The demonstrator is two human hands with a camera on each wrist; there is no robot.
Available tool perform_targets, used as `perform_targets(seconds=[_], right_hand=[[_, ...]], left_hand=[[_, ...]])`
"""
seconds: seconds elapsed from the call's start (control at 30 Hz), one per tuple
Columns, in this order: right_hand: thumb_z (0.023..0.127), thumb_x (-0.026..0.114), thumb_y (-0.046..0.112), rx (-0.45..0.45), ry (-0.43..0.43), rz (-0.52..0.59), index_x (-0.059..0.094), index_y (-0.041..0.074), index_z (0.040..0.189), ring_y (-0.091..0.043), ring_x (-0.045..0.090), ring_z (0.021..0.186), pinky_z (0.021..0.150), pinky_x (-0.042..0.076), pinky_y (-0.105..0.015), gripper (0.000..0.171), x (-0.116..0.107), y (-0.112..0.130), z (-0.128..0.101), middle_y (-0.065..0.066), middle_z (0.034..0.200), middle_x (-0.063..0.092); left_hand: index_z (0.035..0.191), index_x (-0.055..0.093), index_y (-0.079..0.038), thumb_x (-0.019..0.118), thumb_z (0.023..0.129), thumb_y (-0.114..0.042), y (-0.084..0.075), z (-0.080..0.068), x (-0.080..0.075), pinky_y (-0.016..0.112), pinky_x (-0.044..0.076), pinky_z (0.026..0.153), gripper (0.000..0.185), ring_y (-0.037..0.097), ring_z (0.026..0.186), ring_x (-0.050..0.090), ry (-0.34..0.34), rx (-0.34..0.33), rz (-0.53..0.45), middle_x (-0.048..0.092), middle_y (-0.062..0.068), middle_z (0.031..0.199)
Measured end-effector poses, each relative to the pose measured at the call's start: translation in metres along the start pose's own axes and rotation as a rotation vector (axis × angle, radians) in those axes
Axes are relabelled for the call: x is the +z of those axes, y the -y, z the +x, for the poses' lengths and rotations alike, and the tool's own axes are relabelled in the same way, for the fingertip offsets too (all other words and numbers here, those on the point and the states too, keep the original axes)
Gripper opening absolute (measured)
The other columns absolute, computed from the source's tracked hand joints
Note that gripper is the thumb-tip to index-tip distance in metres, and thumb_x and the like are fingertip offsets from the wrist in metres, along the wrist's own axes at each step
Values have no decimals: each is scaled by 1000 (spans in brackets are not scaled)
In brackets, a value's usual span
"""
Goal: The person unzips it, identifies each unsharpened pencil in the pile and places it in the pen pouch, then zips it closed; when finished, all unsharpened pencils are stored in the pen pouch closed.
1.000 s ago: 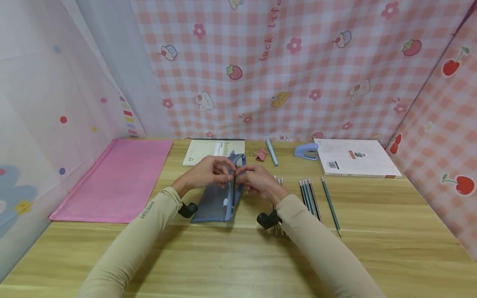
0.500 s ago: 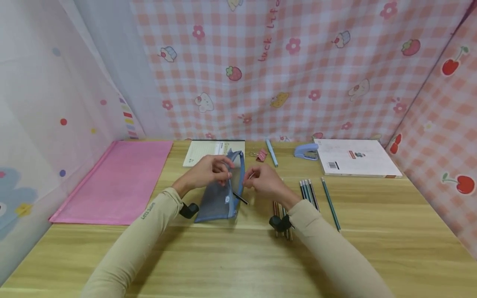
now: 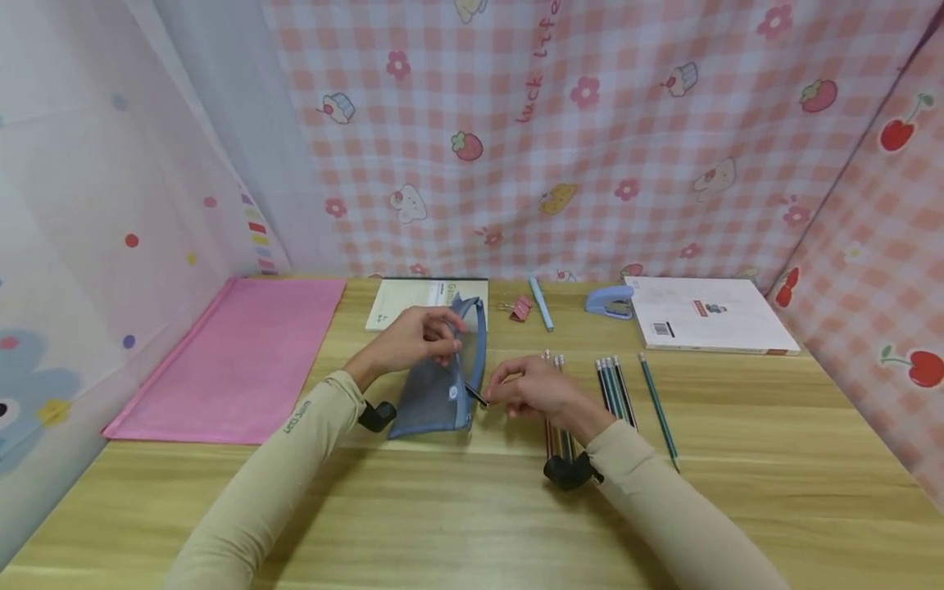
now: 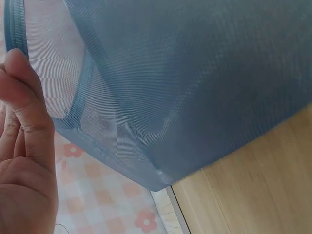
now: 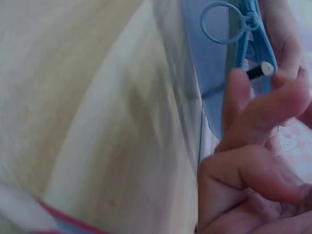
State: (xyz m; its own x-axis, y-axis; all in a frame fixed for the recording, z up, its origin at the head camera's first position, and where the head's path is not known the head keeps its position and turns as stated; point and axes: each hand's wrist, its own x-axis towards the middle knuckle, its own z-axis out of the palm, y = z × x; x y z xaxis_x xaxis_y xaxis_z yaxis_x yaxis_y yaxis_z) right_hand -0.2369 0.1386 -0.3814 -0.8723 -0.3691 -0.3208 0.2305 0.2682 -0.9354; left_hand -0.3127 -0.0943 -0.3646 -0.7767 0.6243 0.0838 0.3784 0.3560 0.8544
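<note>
Left hand (image 3: 413, 340): pinches the raised rim of the blue mesh pouch (image 3: 437, 392), mid-bench (image 3: 457, 508). Black pencil (image 3: 475, 397): end protrudes from pouch mouth. Right hand (image 3: 533, 392): fingers curled at that end, grip unclear. Step, judged: loading pencils; next needs a push inward.

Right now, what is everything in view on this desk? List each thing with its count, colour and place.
Mesh pouch: one, blue-grey, desk centre, held upright.
Black pen: one, its end sticking out of the pouch.
Folder: one, pink, left.
Notebook: one, cream, behind the pouch.
Binder clip: one, pink, back centre.
Pen: one, light blue, beside the clip.
Stapler: one, blue, back right.
Book: one, white, far right.
Pencils: several, green, right of centre; more under the right hand.
Left hand: grips the pouch rim.
Right hand: fingers curled, by the black pen.
</note>
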Motion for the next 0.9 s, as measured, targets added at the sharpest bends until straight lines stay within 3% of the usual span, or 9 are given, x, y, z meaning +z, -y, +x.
perform_targets(seconds=[0.17, 0.53, 0.63, 0.77, 0.9], right_hand=[[89, 68, 6, 3, 30, 44, 61, 12, 79, -4, 49, 47, 42, 28, -18, 14, 4, -4, 2, -2, 85, 77], [91, 67, 4, -40, -112, 241, 61, 9, 82, -3, 46, 46, 42, 32, -17, 13, 15, -14, -4, -7, 91, 78], [91, 69, 5, -80, -199, 199, 64, 5, 85, -5, 50, 47, 46, 39, -18, 8, 24, -12, 0, -4, 85, 76], [87, 75, 4, -146, -305, 30, 72, 0, 89, -10, 55, 47, 49, 45, -23, 6, 34, -8, 6, -3, 75, 73], [86, 75, 3, -192, -323, -67, 78, 2, 93, -13, 58, 50, 50, 48, -24, 7, 38, -6, 9, -8, 84, 77]], left_hand=[[119, 61, 6, 67, 94, -5, 1, 1, 0, 39, 61, 67, 28, 18, 67, 68, 0, 10, 4, 72, 10, 81], [116, 64, 5, 66, 93, -2, 3, 2, 1, 34, 62, 66, 24, 15, 66, 68, -50, 10, 38, 73, 17, 85], [115, 64, 4, 67, 93, -3, 2, 2, 2, 33, 62, 66, 22, 15, 66, 68, -54, 3, 44, 73, 17, 86], [114, 65, 4, 66, 94, -4, 1, 4, 3, 34, 61, 66, 21, 15, 66, 68, -60, -13, 43, 73, 14, 84], [115, 65, 3, 65, 95, -6, 1, 7, 4, 34, 60, 66, 22, 15, 66, 67, -92, -42, 38, 73, 10, 82]])
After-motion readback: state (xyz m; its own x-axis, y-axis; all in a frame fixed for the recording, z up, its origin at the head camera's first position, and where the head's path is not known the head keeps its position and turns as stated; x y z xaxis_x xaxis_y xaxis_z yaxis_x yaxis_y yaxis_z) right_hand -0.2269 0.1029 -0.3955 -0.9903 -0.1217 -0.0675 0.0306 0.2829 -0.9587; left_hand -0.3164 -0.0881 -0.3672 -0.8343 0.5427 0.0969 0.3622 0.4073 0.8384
